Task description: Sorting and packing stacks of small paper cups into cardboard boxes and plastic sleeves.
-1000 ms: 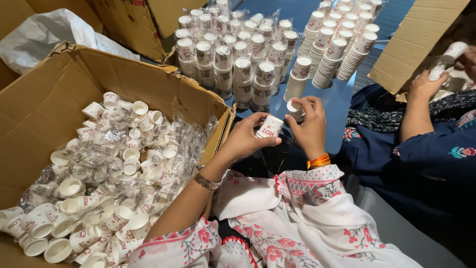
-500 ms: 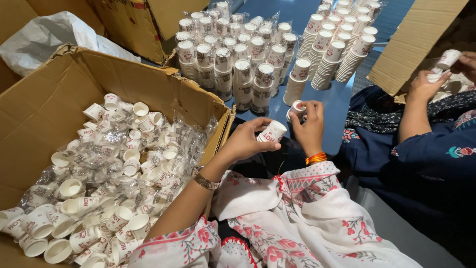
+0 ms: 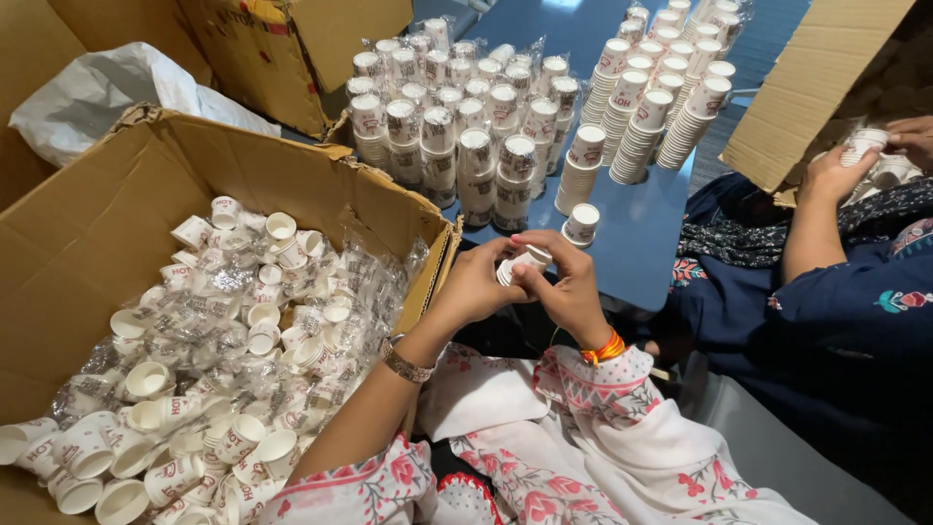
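My left hand (image 3: 478, 283) and my right hand (image 3: 561, 285) meet in front of me, both closed around a small white paper cup (image 3: 525, 261) with printed sides. The cup lies tilted between my fingertips, just above the near edge of the blue table (image 3: 637, 243). A short stack of the same cups (image 3: 582, 223) stands on the table right behind my hands. To my left, a big open cardboard box (image 3: 117, 209) holds several loose cups (image 3: 258, 321) mixed with clear plastic wrappers.
Wrapped cup stacks (image 3: 457, 117) and taller unwrapped stacks (image 3: 646, 107) fill the far table. Another person's hands (image 3: 855, 160) at the right hold cups beside a cardboard flap (image 3: 807, 87). A white plastic bag (image 3: 107, 92) lies behind the box.
My right hand has come down from the short stack on the table to join my left hand. Both now hold one cup together, closer to me.
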